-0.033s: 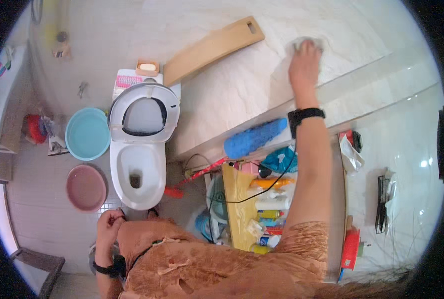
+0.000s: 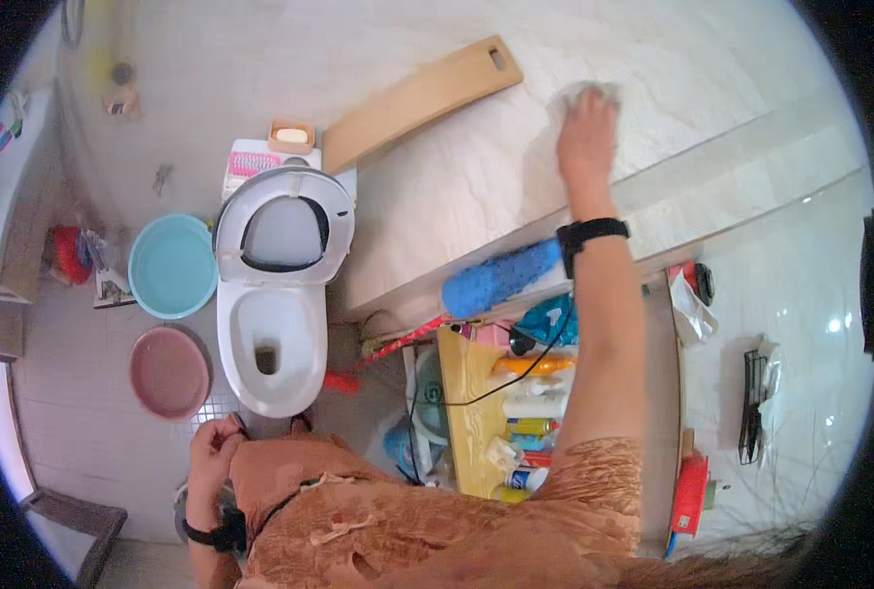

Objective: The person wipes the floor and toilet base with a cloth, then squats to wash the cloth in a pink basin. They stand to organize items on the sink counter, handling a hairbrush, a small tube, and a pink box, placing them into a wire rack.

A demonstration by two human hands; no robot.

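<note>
My right hand [image 2: 586, 147] reaches far out over a pale marble-patterned surface [image 2: 682, 128], its fingertips touching it or close to it. Those fingers are smeared, and a faint grey patch around them could be a shadow or something thin beneath. A long tan board [image 2: 417, 103] with a slot at one end lies left of that hand. Low at the left, beside my brown clothing [image 2: 358, 510], my left hand [image 2: 216, 447] hangs with curled fingers; whether anything is inside them is hidden. The toilet [image 2: 272, 344], lid and seat raised, stands just beyond it.
A light blue basin [image 2: 172, 265] and a pink basin [image 2: 169, 371] sit left of the toilet. A soap box [image 2: 291, 136] rests on its tank. Under my right forearm are a blue textured roll [image 2: 501, 278] and a yellow-edged shelf [image 2: 469, 412] with several bottles.
My right hand has slid slightly toward me and to the left across the pale surface. My left hand stays almost where it was, with its fingers curled.
</note>
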